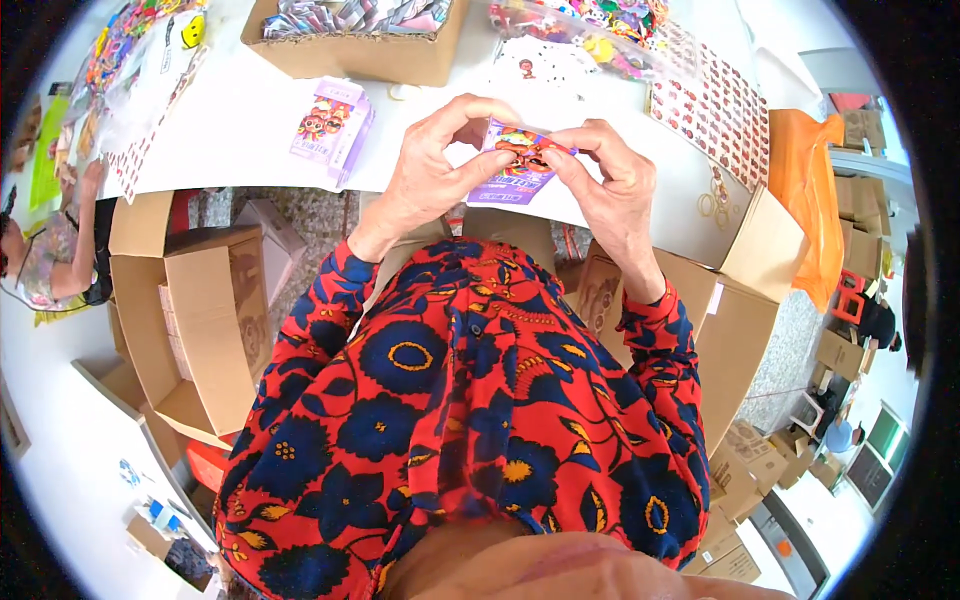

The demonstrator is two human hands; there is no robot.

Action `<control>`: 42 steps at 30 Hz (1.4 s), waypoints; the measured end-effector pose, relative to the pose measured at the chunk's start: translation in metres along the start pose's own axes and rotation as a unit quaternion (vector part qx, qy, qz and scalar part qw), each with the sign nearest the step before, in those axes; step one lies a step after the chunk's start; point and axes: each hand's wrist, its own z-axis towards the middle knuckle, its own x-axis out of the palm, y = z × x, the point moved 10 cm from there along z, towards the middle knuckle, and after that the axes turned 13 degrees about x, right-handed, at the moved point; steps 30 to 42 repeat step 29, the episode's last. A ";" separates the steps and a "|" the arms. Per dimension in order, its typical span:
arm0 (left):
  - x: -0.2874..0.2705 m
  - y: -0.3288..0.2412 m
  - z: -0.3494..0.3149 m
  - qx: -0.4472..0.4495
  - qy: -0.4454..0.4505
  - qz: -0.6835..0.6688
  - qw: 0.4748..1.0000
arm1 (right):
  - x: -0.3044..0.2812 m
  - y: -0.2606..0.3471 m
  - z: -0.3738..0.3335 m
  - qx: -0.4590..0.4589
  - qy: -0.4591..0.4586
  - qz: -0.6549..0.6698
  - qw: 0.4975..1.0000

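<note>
Between my two hands, just over the table's near edge, is a small purple printed carton (pixel 512 178) with cartoon figures on its front. My left hand (pixel 445 150) grips its left side, thumb across the front. On the right side my right hand (pixel 605 170) pinches it near the top, its thumb also on the front. Fingers partly cover the carton's upper part, so I cannot tell whether its top is folded shut. A similar purple carton (pixel 335 130) lies on the white table (pixel 240 130) to the left of my hands.
A cardboard box (pixel 365 58) of shiny packets stands at the back. Sticker sheets (pixel 712 105), rubber bands (pixel 716 205) and an orange bag (pixel 800 190) are on the right. Open cartons (pixel 205 330) flank me below the table edge. At far left, another person (pixel 65 250) works.
</note>
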 end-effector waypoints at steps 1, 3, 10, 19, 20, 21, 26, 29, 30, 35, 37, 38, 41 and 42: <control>-0.007 -0.001 -0.002 0.007 -0.089 -0.036 0.995 | 0.000 -0.001 0.000 0.003 -0.009 -0.003 1.000; -0.008 -0.004 -0.006 0.013 -0.177 -0.073 0.981 | 0.003 -0.002 0.000 0.015 -0.014 0.037 0.999; 0.034 0.032 -0.029 -0.202 -0.011 -0.213 0.956 | 0.005 -0.020 -0.003 0.056 -0.008 0.127 0.990; 0.046 0.030 -0.036 -0.186 0.031 -0.255 0.948 | 0.012 -0.008 0.010 0.046 0.148 0.176 0.972; 0.049 0.032 -0.039 -0.194 0.014 -0.292 0.936 | 0.012 -0.006 0.010 0.046 0.149 0.177 0.972; 0.050 0.033 -0.040 -0.195 0.013 -0.291 0.937 | 0.016 -0.009 0.010 0.095 0.161 0.196 0.963; 0.051 0.033 -0.040 -0.229 0.013 -0.286 0.930 | 0.017 -0.011 0.008 0.024 0.173 0.177 0.969; 0.049 0.036 -0.043 -0.243 0.019 -0.267 0.932 | 0.016 -0.004 0.005 -0.044 0.144 0.094 0.984; 0.049 0.036 -0.043 -0.243 0.019 -0.267 0.932 | 0.016 -0.004 0.005 -0.044 0.144 0.094 0.984; 0.049 0.036 -0.043 -0.243 0.019 -0.267 0.932 | 0.016 -0.004 0.005 -0.044 0.144 0.094 0.984; 0.049 0.036 -0.043 -0.243 0.019 -0.267 0.932 | 0.016 -0.004 0.005 -0.044 0.144 0.094 0.984; 0.049 0.036 -0.043 -0.243 0.019 -0.267 0.932 | 0.016 -0.004 0.005 -0.044 0.144 0.094 0.984; 0.049 0.036 -0.043 -0.243 0.019 -0.267 0.932 | 0.016 -0.004 0.005 -0.044 0.144 0.094 0.984; 0.049 0.036 -0.043 -0.243 0.019 -0.267 0.932 | 0.016 -0.004 0.005 -0.044 0.144 0.094 0.984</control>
